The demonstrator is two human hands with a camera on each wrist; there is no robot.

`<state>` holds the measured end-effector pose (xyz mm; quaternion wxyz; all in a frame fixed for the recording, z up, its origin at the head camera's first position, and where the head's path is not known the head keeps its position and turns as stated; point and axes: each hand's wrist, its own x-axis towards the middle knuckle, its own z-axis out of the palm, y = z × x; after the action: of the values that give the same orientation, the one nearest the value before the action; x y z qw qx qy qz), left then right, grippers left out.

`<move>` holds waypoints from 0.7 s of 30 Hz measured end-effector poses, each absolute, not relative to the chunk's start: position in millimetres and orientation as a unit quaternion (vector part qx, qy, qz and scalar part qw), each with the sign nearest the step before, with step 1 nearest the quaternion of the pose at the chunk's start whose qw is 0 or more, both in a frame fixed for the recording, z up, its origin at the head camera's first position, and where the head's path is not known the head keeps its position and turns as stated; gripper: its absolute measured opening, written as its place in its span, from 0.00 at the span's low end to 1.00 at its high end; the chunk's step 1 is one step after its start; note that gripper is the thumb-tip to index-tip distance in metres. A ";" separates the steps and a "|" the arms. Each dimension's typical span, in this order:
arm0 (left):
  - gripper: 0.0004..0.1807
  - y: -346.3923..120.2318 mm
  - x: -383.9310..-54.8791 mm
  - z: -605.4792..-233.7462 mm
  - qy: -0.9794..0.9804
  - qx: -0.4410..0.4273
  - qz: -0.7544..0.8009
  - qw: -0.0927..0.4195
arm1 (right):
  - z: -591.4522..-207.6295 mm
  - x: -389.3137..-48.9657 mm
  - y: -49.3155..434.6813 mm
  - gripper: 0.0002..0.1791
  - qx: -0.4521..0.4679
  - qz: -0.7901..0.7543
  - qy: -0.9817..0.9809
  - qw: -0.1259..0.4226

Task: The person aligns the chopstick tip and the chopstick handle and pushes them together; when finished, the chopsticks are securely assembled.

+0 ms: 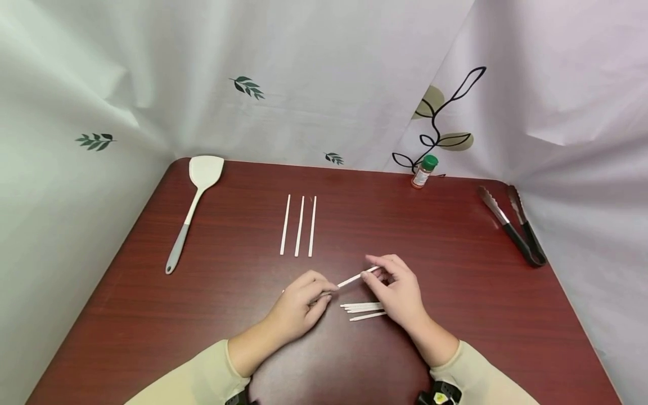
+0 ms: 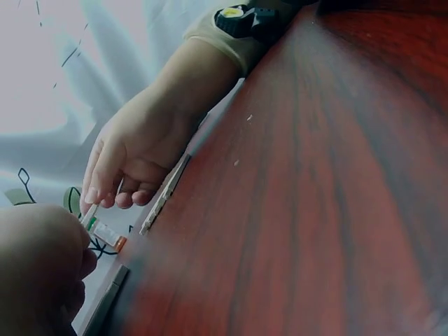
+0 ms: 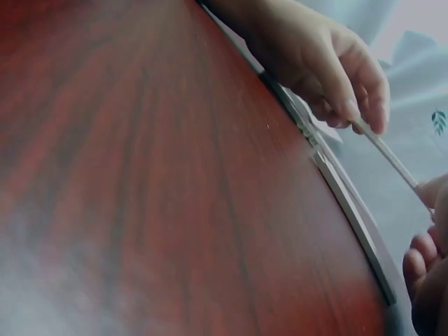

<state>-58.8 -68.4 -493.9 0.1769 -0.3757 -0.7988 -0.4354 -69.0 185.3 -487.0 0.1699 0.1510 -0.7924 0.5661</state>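
Both hands hold one thin white stick (image 1: 350, 280) slightly above the tabletop, its right end tilted toward the back. My left hand (image 1: 304, 301) pinches the left end between thumb and fingers. Near the other end, my right hand (image 1: 397, 289) pinches it with thumb and fingertips. A small bunch of similar white sticks (image 1: 361, 307) lies below the held one, partly hidden by the right hand. Farther back, three white sticks (image 1: 298, 226) lie side by side, roughly parallel and apart. In the right wrist view, the left thumb presses against the held stick (image 3: 385, 150).
A white spatula (image 1: 205, 171) with a grey handle lies at the left of the dark red table (image 1: 243, 225). A green-capped spice bottle (image 1: 424, 173) stands at the back right. Metal tongs (image 1: 521, 236) with black handles lie spread at the right edge. Cloth hangs around the table.
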 end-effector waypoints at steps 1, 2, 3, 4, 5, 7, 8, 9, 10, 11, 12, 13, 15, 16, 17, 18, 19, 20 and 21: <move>0.13 -68.5 -59.2 -494.4 -0.795 -0.382 -0.437 0.177 | -487.0 -70.5 185.9 0.20 0.146 0.592 -0.777 0.157; 0.13 -68.4 -59.6 -494.9 -0.791 -0.390 -0.437 0.176 | -486.9 -72.1 186.5 0.21 0.142 0.613 -0.763 0.149; 0.14 -68.3 -60.0 -495.5 -0.787 -0.399 -0.437 0.173 | -486.7 -73.9 187.2 0.21 0.137 0.631 -0.750 0.143; 0.14 -68.1 -60.3 -495.9 -0.783 -0.409 -0.436 0.171 | -486.3 -75.5 187.9 0.21 0.133 0.646 -0.738 0.140; 0.14 -67.8 -60.6 -496.1 -0.778 -0.420 -0.436 0.168 | -485.9 -77.0 188.6 0.21 0.128 0.658 -0.730 0.137; 0.16 -67.3 -60.4 -495.9 -0.768 -0.441 -0.436 0.161 | -485.7 -79.9 189.9 0.21 0.124 0.668 -0.721 0.135; 0.17 -67.3 -60.2 -495.6 -0.764 -0.450 -0.436 0.156 | -485.3 -81.3 190.4 0.21 0.121 0.669 -0.721 0.134; 0.18 -67.4 -59.8 -495.2 -0.759 -0.458 -0.438 0.151 | -485.5 -82.4 190.8 0.21 0.120 0.670 -0.721 0.132; 0.20 -67.5 -59.4 -494.8 -0.754 -0.466 -0.439 0.146 | -485.5 -83.3 191.1 0.20 0.120 0.668 -0.723 0.131; 0.21 -67.7 -59.1 -494.5 -0.750 -0.474 -0.439 0.141 | -485.7 -84.1 191.4 0.20 0.121 0.665 -0.725 0.129; 0.23 -67.8 -58.9 -494.2 -0.747 -0.483 -0.436 0.138 | -486.1 -84.9 191.6 0.20 0.122 0.663 -0.727 0.127; 0.24 -67.9 -58.8 -493.8 -0.745 -0.489 -0.434 0.133 | -486.3 -85.6 191.6 0.20 0.123 0.660 -0.731 0.126; 0.25 -67.9 -59.2 -493.7 -0.742 -0.499 -0.429 0.130 | -486.6 -87.6 191.3 0.19 0.126 0.650 -0.738 0.128; 0.25 -67.9 -59.5 -493.7 -0.742 -0.502 -0.426 0.131 | -486.2 -88.6 190.7 0.19 0.128 0.645 -0.742 0.130; 0.25 -67.9 -59.8 -493.7 -0.742 -0.503 -0.422 0.132 | -485.9 -89.9 190.0 0.19 0.129 0.640 -0.746 0.131; 0.25 -68.0 -60.1 -493.7 -0.743 -0.503 -0.420 0.134 | -485.6 -91.2 189.3 0.19 0.132 0.637 -0.748 0.132; 0.24 -68.2 -60.2 -493.9 -0.745 -0.502 -0.418 0.135 | -485.3 -92.7 188.3 0.19 0.136 0.633 -0.751 0.133; 0.24 -68.4 -60.1 -494.2 -0.747 -0.500 -0.416 0.136 | -485.0 -94.2 187.3 0.19 0.141 0.630 -0.752 0.133; 0.23 -68.7 -59.8 -494.6 -0.750 -0.499 -0.413 0.135 | -484.7 -95.7 186.3 0.19 0.148 0.628 -0.753 0.132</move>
<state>-59.8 -68.7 -494.6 0.1353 -0.4988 -0.7497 -0.4133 -95.7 186.3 -484.7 0.1323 0.1476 -0.7529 0.6275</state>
